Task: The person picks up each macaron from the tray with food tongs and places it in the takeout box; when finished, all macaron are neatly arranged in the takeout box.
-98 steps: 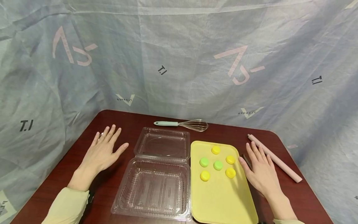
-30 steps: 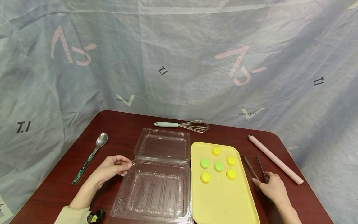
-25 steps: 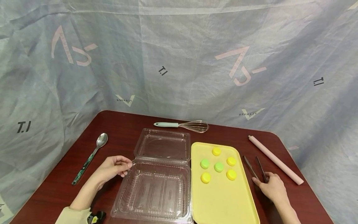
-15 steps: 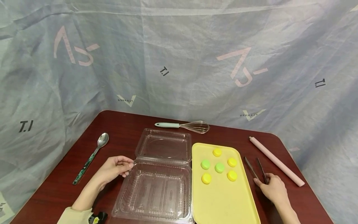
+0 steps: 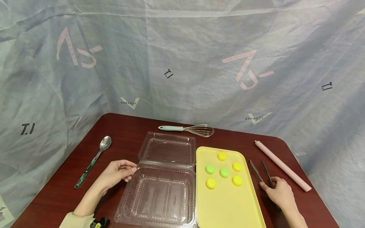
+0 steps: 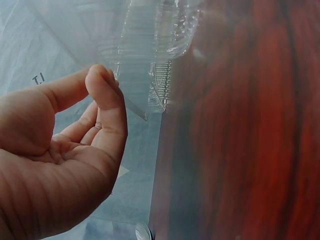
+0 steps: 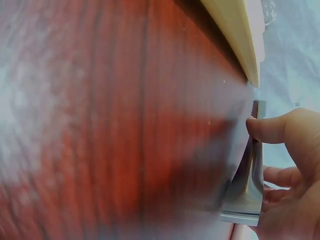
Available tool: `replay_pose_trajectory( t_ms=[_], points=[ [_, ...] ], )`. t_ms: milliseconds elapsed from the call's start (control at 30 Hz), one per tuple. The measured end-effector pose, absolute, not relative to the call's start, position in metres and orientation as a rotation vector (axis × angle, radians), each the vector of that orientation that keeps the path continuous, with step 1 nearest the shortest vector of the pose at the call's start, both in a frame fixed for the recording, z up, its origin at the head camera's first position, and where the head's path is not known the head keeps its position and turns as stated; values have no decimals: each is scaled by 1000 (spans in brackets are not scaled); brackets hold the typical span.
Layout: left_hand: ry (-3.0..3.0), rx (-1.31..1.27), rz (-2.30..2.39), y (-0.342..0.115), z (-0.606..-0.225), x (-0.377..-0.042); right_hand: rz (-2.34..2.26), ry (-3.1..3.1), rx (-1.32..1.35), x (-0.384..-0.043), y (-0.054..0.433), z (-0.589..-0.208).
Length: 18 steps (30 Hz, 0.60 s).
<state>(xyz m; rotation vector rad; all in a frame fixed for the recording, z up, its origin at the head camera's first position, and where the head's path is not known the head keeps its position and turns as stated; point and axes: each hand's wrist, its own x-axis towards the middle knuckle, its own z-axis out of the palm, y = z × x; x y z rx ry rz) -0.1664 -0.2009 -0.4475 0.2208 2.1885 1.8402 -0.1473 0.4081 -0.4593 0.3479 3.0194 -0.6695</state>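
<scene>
My left hand (image 5: pixel 116 172) pinches the left rim of a clear plastic clamshell box (image 5: pixel 159 193) between thumb and fingers; the left wrist view shows the thumb meeting the index finger (image 6: pixel 70 92) at the rim. The box lies unfolded, its lid (image 5: pixel 168 148) behind the base. On the right, my right hand (image 5: pixel 279 191) grips metal tongs (image 7: pixel 247 185), thumb on one arm, fingers on the other. The tongs' tips point away from me, spread apart. Between the hands lies a yellow tray (image 5: pixel 228 205) bearing several yellow macarons (image 5: pixel 211 183) and two green macarons (image 5: pixel 224 172).
A whisk (image 5: pixel 185 129) lies behind the box near the table's far edge. At the left rests a spoon (image 5: pixel 94 161) with a dark green handle. A pink rolling pin (image 5: pixel 282 166) lies right of the tongs. Grey cloth (image 5: pixel 182 63) hangs behind the table.
Both hands lay flat and spread at first; the left has since taken the box's rim and the right the tongs. In the last second they stay nearly still, with only a slight view shift.
</scene>
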Motion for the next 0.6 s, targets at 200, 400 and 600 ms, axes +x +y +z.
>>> replay_pose_trajectory(
  t_ms=[200, 400, 600],
  points=[
    [2191, 219, 1845, -200, -447, -166, -673, 3020, 359, -146, 409, -452],
    [2191, 227, 1844, -199, -446, -165, -698, 3068, 336, -144, 410, -446],
    [2195, 223, 1839, -199, -446, -165, -729, 3124, 270, -142, 412, -439]
  ],
)
